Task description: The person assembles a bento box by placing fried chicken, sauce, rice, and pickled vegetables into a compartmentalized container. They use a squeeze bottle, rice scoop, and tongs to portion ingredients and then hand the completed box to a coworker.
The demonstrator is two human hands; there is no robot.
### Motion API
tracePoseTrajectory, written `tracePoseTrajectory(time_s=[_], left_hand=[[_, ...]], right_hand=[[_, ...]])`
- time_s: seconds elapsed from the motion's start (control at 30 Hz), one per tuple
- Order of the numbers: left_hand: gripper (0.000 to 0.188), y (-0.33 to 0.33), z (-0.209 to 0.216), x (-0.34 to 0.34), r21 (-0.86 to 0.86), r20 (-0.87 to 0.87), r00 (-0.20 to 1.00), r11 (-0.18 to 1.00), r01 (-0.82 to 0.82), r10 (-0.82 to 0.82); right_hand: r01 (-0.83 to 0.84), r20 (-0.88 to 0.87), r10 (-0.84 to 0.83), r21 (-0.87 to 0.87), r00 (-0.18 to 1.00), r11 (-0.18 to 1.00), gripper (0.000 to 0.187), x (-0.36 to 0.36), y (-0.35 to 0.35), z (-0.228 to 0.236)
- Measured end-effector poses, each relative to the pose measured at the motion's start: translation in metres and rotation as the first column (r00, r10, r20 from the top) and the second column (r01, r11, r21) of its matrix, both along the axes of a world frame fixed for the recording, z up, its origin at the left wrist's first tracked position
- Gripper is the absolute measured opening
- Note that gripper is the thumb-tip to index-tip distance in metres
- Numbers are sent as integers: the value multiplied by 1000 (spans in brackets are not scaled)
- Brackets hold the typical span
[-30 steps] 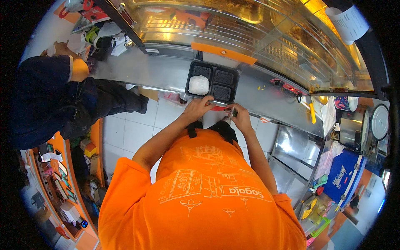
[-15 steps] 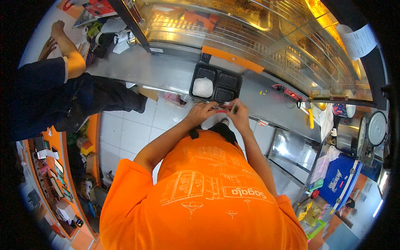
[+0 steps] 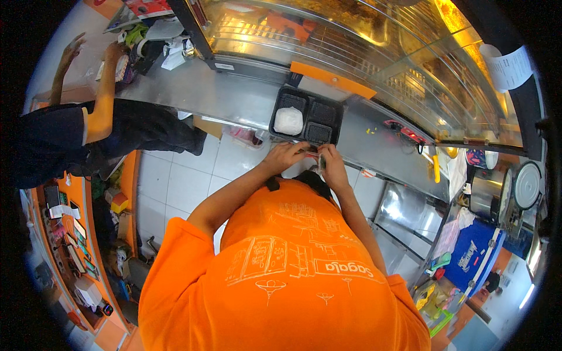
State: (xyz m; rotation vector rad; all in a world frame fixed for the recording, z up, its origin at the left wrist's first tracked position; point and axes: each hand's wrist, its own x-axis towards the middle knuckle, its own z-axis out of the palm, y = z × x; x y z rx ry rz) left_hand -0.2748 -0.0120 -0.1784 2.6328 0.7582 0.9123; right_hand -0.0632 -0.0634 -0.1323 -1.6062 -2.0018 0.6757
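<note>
A black compartment tray (image 3: pixel 323 111) rests at the counter's near edge. In its left compartment sits a white, rounded lump (image 3: pixel 288 121) that looks wrapped; the other compartments show black. Just below the tray's near edge, my left hand (image 3: pixel 285 158) and my right hand (image 3: pixel 332 166) face each other, close together. Both have their fingers pinched, around something small and thin with clear and red parts (image 3: pixel 312 154). The fingers hide most of it, so its kind cannot be told.
Behind the tray stands a glass display case (image 3: pixel 328 41) with wire racks. The metal counter (image 3: pixel 205 96) runs left and right; a yellow-handled tool (image 3: pixel 436 167) hangs at right. A co-worker in dark clothes (image 3: pixel 64 126) stands at left, arms over the counter. A blue box (image 3: pixel 468 254) stands lower right.
My right hand has turned and dropped slightly, its fingers still pinched near the left hand. The co-worker's arms have shifted, one hand reaching to the clutter on the counter. The tray stays put.
</note>
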Motion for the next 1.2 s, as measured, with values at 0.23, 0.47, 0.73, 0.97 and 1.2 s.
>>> tracePoseTrajectory(time_s=[0.23,0.47,0.73,0.97,1.2], left_hand=[[32,1,3,-8,-59,15,1000,998,-7,7],[39,-2,2,-54,-80,-77,983,981,-175,168],[32,1,-19,-51,-90,13,965,961,-261,264],[28,-2,-22,-46,-111,31,946,942,-318,323],[30,-6,-28,-42,-165,104,910,910,-381,401]], right_hand=[[79,249,-93,67,964,995,30,7,4,-1],[-2,45,1,36,999,999,36,23,14,7],[236,-272,-249,-80,929,968,42,-30,33,50],[-37,-292,-24,-201,956,979,37,-70,54,42],[-1,-154,-25,-172,988,985,35,-66,54,13]])
